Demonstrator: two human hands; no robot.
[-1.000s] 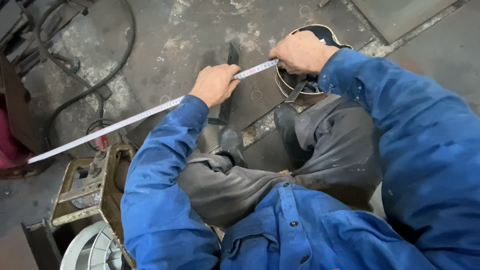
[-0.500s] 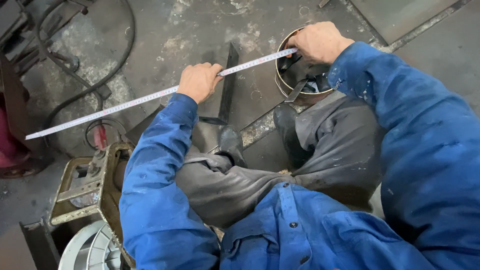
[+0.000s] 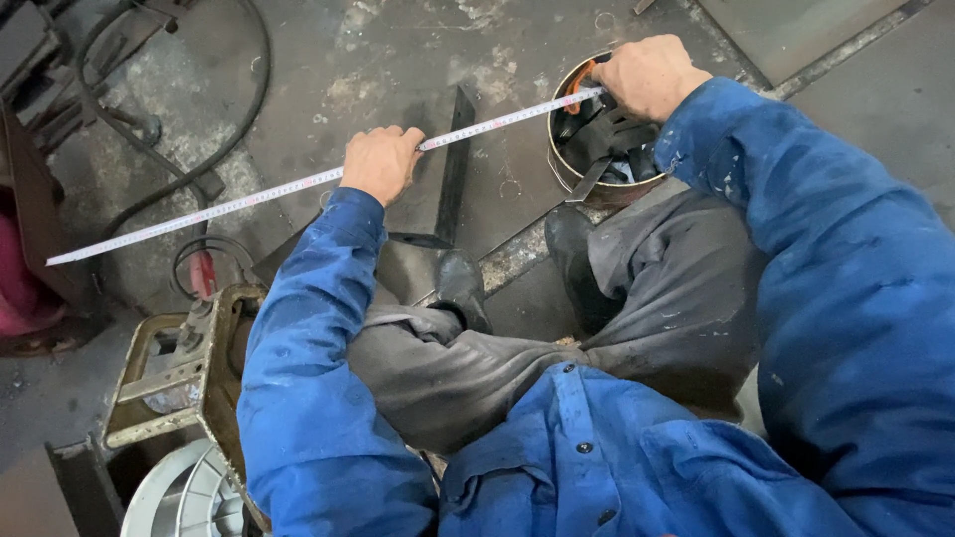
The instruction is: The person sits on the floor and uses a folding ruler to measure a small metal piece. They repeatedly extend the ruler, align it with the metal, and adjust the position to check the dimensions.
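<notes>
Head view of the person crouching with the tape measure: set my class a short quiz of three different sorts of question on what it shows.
1. True or false: the tape measure lies flat on the floor, with neither hand on it.
2. Which hand is over the round metal can? A) left hand B) right hand C) neither
3. Fill in: the blade's free end runs past the left hand toward the ___ edge of the picture.

Key
1. False: the left hand grips the blade partway along and the right hand holds the other end, so it is stretched above the floor.
2. B. The can holds dark metal scraps.
3. Left.
</notes>
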